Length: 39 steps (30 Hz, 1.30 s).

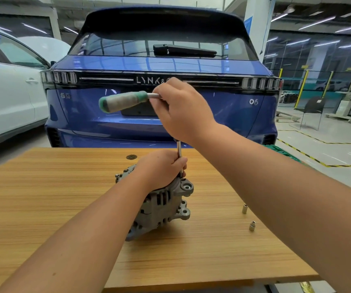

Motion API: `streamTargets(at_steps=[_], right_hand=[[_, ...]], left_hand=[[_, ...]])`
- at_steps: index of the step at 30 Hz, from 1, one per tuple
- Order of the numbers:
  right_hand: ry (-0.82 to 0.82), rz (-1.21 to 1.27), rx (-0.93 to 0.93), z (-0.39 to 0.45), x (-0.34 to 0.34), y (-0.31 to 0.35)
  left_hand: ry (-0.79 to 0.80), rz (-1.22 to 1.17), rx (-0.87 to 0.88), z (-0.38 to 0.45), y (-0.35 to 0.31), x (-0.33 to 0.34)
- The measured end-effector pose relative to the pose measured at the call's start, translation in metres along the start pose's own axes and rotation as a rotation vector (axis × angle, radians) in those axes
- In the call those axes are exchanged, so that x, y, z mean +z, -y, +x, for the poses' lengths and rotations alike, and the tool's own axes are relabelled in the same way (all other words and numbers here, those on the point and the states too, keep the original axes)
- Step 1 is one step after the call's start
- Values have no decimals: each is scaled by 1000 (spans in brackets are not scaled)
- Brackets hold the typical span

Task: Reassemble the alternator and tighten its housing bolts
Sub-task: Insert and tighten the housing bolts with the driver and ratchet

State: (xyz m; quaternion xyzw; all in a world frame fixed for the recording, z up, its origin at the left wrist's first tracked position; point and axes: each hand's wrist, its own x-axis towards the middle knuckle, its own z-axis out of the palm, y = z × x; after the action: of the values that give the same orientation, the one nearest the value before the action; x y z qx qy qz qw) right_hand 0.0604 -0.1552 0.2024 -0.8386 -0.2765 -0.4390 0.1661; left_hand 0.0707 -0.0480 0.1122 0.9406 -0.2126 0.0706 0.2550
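One alternator [159, 206] is stood mid-worktop [43, 208], gripped on top by the left hand [159, 168], whose fingers are curled round the extension bar [179, 151]. The ratchet [123, 101] head above is clasped by the right hand [183, 111]. Two sockets [244, 208] [252, 226] are seen nearer the right edge.

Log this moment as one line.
step: tightening housing bolt | right hand: grips ratchet | left hand: steadies extension on alternator

left hand [161, 168] steadies alternator [159, 206] on table [43, 197]; right hand [181, 111] grips ratchet [123, 101].
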Motion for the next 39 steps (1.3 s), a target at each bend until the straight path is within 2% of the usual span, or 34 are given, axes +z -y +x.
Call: streamTargets(at_steps=[10,18,24,27,29,31,33,35,37,38,39], right_hand=[[184,13,75,4,-13,-10],[336,-281,65,28,-26,-2],[467,-199,336,45,-37,0],[495,172,650,49,-47,3],[464,523,890,45,-51,3],[405,883,1036,38,-48,0],[243,1211,1119,29,-38,-3],[5,1426,1192,22,-26,-3],[-211,1461,1110,15,-16,-1],[-289,1375,974,9,-11,1],[-341,1177,773,2,-6,2]], left_hand=[[8,10,5,1,-1,0],[1,5,5,0,0,0],[8,17,3,1,0,1],[12,24,6,1,0,1],[10,23,3,1,1,1],[8,12,-6,2,1,1],[12,8,-11,2,0,1],[21,16,-16,3,-1,1],[28,14,-16,3,-2,0],[28,5,-13,3,-2,0],[27,-4,-11,2,-2,-1]])
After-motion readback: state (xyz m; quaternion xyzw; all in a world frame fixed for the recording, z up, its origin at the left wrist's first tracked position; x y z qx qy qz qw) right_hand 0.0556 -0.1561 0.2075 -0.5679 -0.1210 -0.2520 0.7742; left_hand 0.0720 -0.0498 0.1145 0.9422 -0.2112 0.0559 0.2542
